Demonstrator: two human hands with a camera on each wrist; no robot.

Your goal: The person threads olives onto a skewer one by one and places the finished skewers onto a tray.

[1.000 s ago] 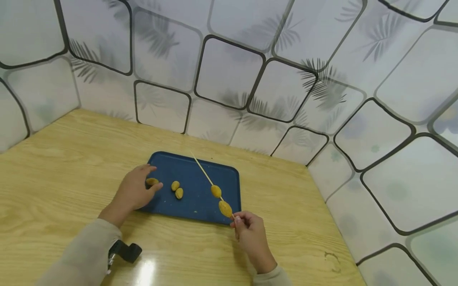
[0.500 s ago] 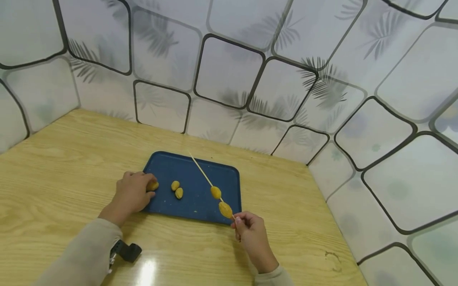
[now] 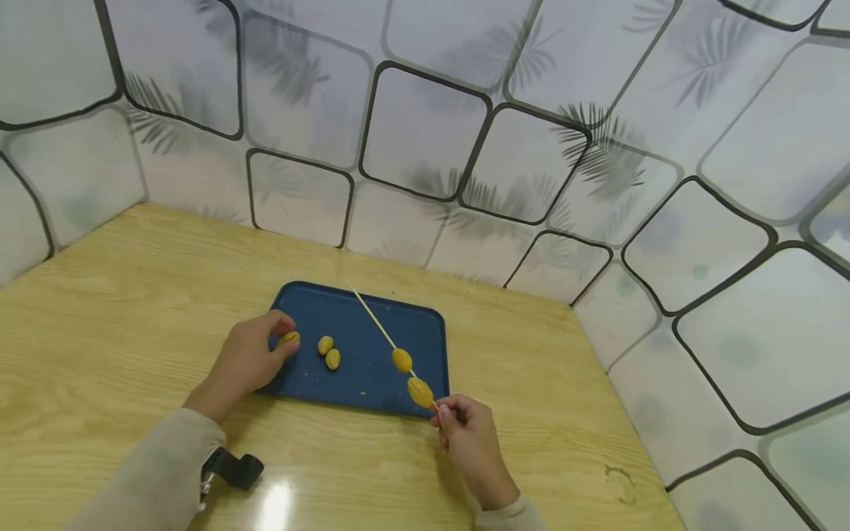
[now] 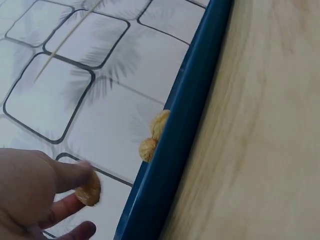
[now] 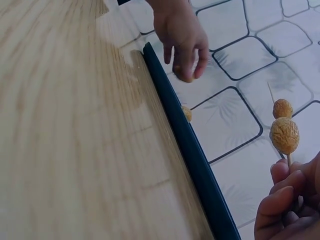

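Between thumb and fingers, my left hand (image 3: 246, 354) pinches a small wrinkled yellow fruit (image 4: 89, 190) over the left side of the blue tray (image 3: 378, 394). The left wrist view shows this fruit raised above the tray rim. My right hand (image 3: 470, 442) grips the lower end of a thin wooden skewer (image 3: 373, 316) near the tray's front right corner. Two more yellow fruits, a smaller one (image 3: 401, 360) and a larger one (image 5: 285, 135), are threaded on it, close to the fingers. The skewer's bare tip slants up and away to the left.
Two loose yellow fruits (image 3: 325, 345) lie side by side on the tray, left of its middle. The tray rests on a light wooden table (image 3: 153, 273). Patterned wall panels (image 3: 425, 133) border the table at the back and sides. A black wrist mount (image 3: 235, 470) sits on the left sleeve.
My left hand came down round the fruit on the tray's left side, took it between thumb and fingers, and lifted it slightly. The right hand and skewer have barely moved.
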